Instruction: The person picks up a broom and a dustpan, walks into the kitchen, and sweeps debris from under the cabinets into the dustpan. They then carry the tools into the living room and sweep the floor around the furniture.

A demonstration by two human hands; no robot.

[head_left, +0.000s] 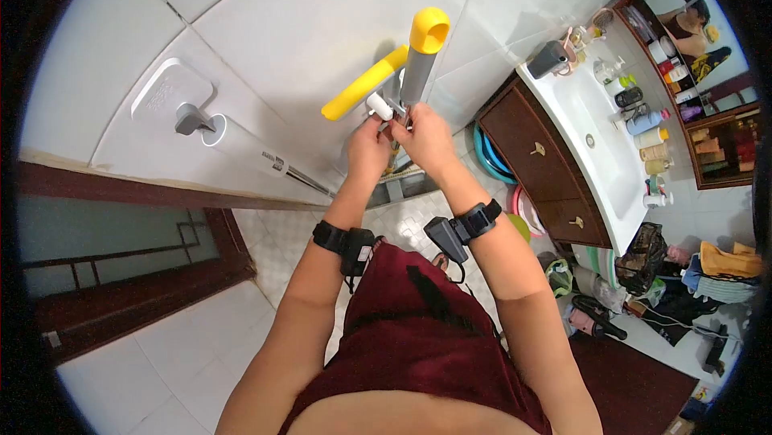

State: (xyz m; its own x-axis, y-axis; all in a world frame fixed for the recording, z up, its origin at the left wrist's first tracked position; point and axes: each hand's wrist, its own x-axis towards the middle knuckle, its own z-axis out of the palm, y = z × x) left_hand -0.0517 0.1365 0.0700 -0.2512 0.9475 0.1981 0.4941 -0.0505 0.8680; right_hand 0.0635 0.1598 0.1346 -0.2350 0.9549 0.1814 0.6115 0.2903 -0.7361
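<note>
We see left hand (pixel 367 145) and right hand (pixel 428 139) close together below the yellow-tipped grey handle (pixel 418 75), perhaps steadying it (whether either clamps anything, we cannot tell).

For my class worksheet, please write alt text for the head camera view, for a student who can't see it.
A person's left hand and right hand are close together at the lower end of a yellow-and-grey fixture by a white wall. On the right, bottles line a white sink above a brown cabinet; a dark-framed door is left.
</note>
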